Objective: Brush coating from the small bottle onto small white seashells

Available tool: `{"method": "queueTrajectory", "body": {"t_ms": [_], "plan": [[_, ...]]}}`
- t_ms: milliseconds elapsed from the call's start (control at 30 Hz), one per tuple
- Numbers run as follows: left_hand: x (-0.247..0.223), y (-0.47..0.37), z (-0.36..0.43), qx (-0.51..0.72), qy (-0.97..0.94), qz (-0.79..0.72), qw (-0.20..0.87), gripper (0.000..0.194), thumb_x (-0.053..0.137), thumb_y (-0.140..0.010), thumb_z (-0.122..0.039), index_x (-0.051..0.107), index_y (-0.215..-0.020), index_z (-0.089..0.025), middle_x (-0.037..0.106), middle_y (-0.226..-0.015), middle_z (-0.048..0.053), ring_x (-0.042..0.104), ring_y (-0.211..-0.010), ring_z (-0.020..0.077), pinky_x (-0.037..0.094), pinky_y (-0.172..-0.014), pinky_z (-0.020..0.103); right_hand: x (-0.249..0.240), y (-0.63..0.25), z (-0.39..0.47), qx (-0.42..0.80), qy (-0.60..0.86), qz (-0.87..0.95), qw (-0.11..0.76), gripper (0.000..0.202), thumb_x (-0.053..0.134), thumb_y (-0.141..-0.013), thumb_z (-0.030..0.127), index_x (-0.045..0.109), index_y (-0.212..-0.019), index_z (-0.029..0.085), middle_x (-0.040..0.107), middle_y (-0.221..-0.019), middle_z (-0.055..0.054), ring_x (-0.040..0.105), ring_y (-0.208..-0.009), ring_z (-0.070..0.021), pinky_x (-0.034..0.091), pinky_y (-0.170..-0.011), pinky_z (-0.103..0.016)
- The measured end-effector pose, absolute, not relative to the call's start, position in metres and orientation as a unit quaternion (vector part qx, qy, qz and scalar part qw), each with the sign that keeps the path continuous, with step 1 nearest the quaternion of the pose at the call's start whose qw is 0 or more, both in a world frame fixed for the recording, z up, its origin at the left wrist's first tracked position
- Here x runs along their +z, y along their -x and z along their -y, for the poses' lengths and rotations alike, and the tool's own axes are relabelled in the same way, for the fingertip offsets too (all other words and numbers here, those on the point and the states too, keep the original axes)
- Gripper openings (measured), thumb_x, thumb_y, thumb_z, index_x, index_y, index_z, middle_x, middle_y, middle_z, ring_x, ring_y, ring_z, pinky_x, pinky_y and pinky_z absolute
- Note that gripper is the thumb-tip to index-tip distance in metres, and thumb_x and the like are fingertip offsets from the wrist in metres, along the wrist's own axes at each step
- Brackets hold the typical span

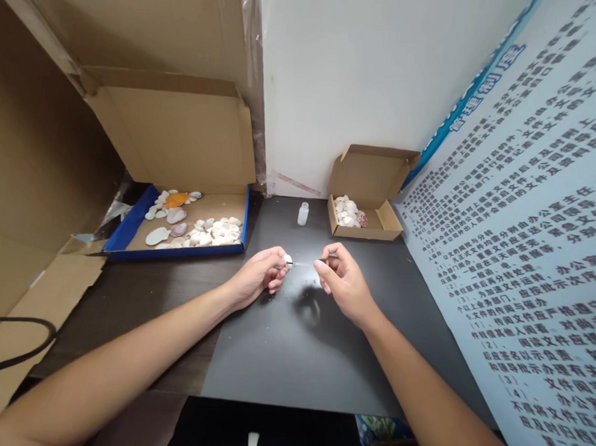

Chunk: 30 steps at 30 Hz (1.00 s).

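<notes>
My left hand (266,269) is closed over the dark mat, pinching a small white shell (288,259) at the fingertips. A thin dark line shows at the shell's edge; I cannot make out what it is. To the right, my right hand (339,277) pinches a small dark piece (323,260) between thumb and fingers. A faint pale streak runs from this piece toward the shell, too thin to name. Beyond both hands, a small whitish bottle (303,214) stands upright without a visible cap.
An open blue-edged cardboard box (176,251) with several shells stands at the back left. At the back right is a smaller cardboard box (365,234) holding shells. A printed poster (538,215) borders the right side. Small pale specks lie on the dark mat (290,369).
</notes>
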<state>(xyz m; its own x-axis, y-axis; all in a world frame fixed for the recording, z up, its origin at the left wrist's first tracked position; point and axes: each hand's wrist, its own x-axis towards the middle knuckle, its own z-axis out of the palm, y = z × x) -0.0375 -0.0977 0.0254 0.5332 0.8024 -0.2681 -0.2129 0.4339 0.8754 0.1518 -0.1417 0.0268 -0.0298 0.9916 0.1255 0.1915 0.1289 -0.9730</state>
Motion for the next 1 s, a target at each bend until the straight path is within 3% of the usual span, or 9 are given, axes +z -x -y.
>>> {"method": "queueTrajectory", "body": {"t_ms": [533, 633, 1000], "plan": [[0.0277, 0.0366, 0.0982, 0.333, -0.414, -0.363, 0.766, 0.013, 0.06, -0.074, -0.021, 0.048, -0.075, -0.018, 0.047, -0.06, -0.006, 0.037, -0.042, 0.0045, 0.029, -0.043, 0.018, 0.0301, -0.1521, 0.1429, 0.392, 0.537, 0.591, 0.458, 0.026, 0.063, -0.086, 0.042, 0.045, -0.087, 0.024, 0.047, -0.06, 0.008, 0.044, -0.049, -0.0101, 0.034, -0.05, -0.023], [0.0274, 0.0366, 0.0979, 0.331, -0.415, -0.364, 0.765, 0.013, 0.06, -0.074, -0.02, 0.048, -0.076, -0.018, 0.047, -0.059, -0.006, 0.037, -0.042, 0.0047, 0.029, -0.043, 0.018, 0.0293, -0.1535, 0.1433, 0.438, 0.516, 0.577, 0.457, 0.027, 0.061, -0.087, 0.045, 0.044, -0.09, 0.024, 0.05, -0.061, 0.008, 0.045, -0.046, -0.0095, 0.036, -0.048, -0.023], [0.0284, 0.0368, 0.0984, 0.33, -0.422, -0.359, 0.764, 0.013, 0.061, -0.074, -0.021, 0.048, -0.075, -0.018, 0.046, -0.058, -0.006, 0.037, -0.043, 0.0051, 0.03, -0.043, 0.018, 0.0311, -0.1546, 0.1406, 0.382, 0.542, 0.576, 0.478, 0.029, 0.064, -0.084, 0.045, 0.045, -0.086, 0.024, 0.043, -0.057, 0.009, 0.044, -0.049, -0.0107, 0.034, -0.051, -0.024]]}}
